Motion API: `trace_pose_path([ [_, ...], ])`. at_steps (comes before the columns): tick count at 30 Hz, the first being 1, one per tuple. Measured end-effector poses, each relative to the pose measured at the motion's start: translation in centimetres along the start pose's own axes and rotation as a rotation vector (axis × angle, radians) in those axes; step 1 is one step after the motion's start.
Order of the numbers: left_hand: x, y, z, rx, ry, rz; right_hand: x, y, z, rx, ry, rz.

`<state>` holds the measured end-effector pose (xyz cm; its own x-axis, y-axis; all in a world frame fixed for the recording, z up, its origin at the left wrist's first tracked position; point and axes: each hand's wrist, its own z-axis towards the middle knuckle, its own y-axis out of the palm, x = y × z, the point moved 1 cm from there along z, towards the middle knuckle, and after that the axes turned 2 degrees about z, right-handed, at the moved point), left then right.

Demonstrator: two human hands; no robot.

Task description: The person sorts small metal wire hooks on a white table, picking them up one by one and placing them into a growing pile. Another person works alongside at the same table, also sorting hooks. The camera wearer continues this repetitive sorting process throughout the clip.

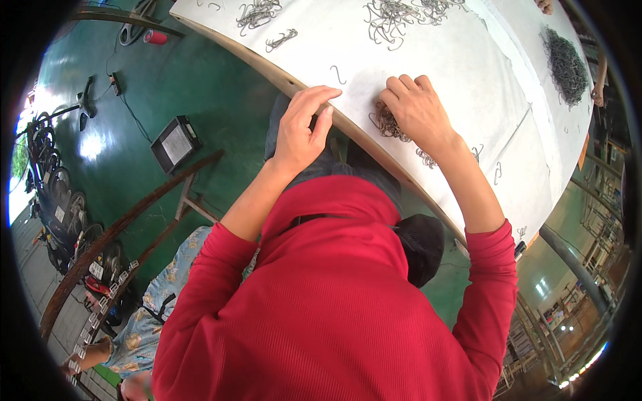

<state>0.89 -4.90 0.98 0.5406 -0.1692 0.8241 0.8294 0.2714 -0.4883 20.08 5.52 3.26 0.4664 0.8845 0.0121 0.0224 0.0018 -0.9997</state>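
My left hand (302, 128) hovers at the table's near edge, its fingers stretched out and the thumb apart, with nothing in it. One S-shaped wire hook (338, 75) lies by itself just past those fingertips. Over a brownish pile of bent metal hooks (385, 123) rests my right hand (416, 110). Its fingers are curled with the tips turned down out of sight, so what they pinch is hidden. A few more hooks (425, 158) lie under my right wrist. All of this is on the white-covered table (461, 73).
Further piles of grey hooks (394, 21) lie on the far side, with a dark heap (566, 67) at the right. Another person's hand (597, 95) is at the right edge. On the green floor stand a black tray (175, 144) and a metal rail (100, 247).
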Motion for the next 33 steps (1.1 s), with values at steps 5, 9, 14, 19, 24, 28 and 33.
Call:
trace_pose_path([
  [5, -0.1, 0.1, 0.1, -0.013, -0.003, -0.003, 0.5, 0.1, 0.2, -0.007, -0.039, 0.036],
  [9, -0.1, -0.1, -0.1, -0.005, -0.015, 0.003, 0.3, 0.4, 0.2, 0.005, -0.044, 0.005],
  [14, -0.2, -0.1, -0.3, 0.013, -0.011, 0.003, 1.2, -1.1, 0.2, 0.091, 0.110, 0.181],
  [19, 0.0, 0.3, 0.0, 0.007, 0.008, 0.004, 5.7, -1.3, 1.6, 0.081, 0.461, 0.563],
  [24, 1.2, 1.0, 0.5, -0.053, -0.019, -0.020, 12.0, -1.1, 4.9, 0.539, 0.597, 0.763],
  [28, 1.5, 2.0, 0.5, -0.059, -0.044, -0.025, 11.6, -1.5, 3.6, 0.461, 0.624, 0.729],
  [33, 1.1, 3.6, 0.7, -0.152, 0.091, 0.087, 6.5, -1.7, -1.9, 0.265, 0.591, 0.722],
])
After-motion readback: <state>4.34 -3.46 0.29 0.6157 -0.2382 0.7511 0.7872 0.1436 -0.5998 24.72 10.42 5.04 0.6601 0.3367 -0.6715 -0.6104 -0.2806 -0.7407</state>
